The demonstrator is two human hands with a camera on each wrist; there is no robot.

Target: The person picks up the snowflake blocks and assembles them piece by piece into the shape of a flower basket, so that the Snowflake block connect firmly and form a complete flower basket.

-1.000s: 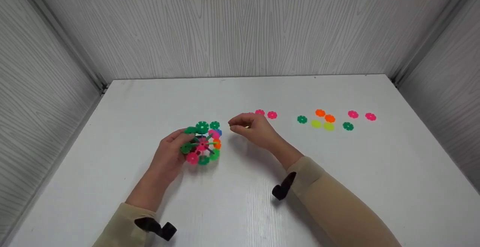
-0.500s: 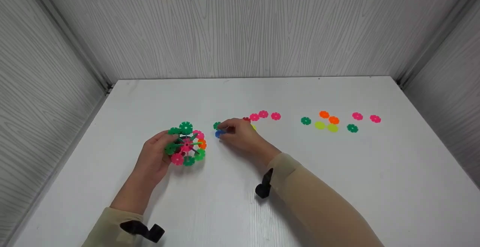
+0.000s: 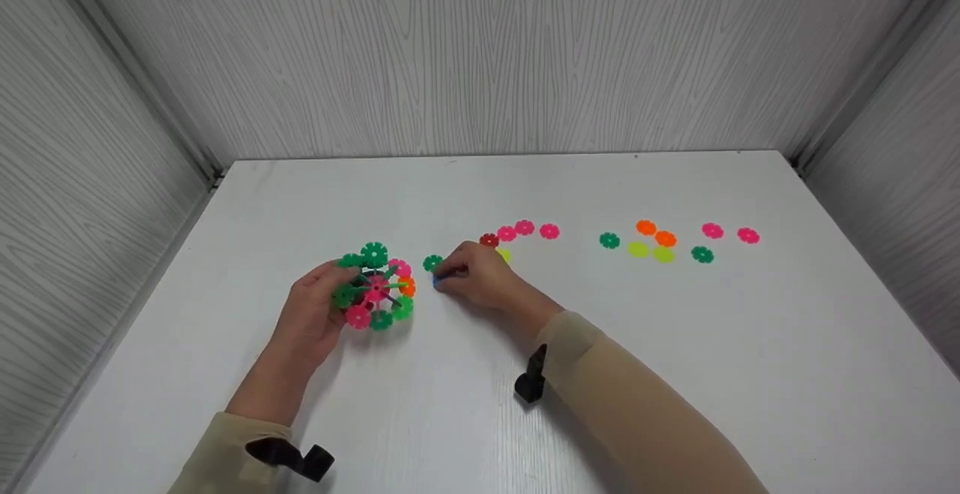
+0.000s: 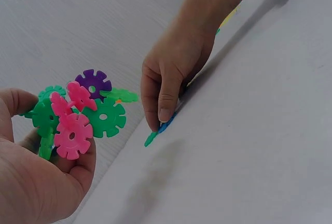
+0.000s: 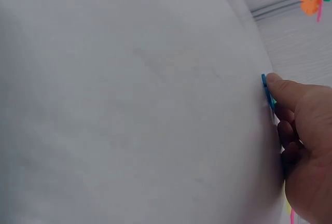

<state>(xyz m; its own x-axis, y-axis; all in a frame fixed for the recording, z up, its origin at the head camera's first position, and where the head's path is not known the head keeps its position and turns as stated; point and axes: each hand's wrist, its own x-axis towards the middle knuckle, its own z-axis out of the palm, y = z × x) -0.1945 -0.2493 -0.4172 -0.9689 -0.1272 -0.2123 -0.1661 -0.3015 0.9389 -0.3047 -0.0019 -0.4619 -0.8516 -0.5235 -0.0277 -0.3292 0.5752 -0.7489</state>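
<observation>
1. Cluster [image 3: 376,287] of slotted discs: my left hand [image 3: 309,312] is gripping it from its nine o'clock side, thumb and fingers curling round the rim pieces.
2. My right hand [image 3: 480,272], at the cluster's three o'clock, is pinching a blue disc [image 5: 267,90]. A green disc [image 3: 432,262] is showing just beside it, toward eleven o'clock; I cannot tell whether the two are interlocking.
3. Risk, judged: if my left fingers are squeezing unevenly, outer discs could be twisting out of their slots.
4. Risk, judged: the blue disc is offering a thin edge; a loose pinch could be letting it skid across the tabletop [image 3: 420,404].
5. Risk, judged: my knuckles are partly covering a yellow disc [image 3: 503,255] toward one o'clock, so careless lifting could be nudging it into the red disc [image 3: 489,240].
6. Materials: discs are looking like bright, semi-rigid plastic, round, with notched rims and centre holes; the cluster's pieces are radiating like spokes.
</observation>
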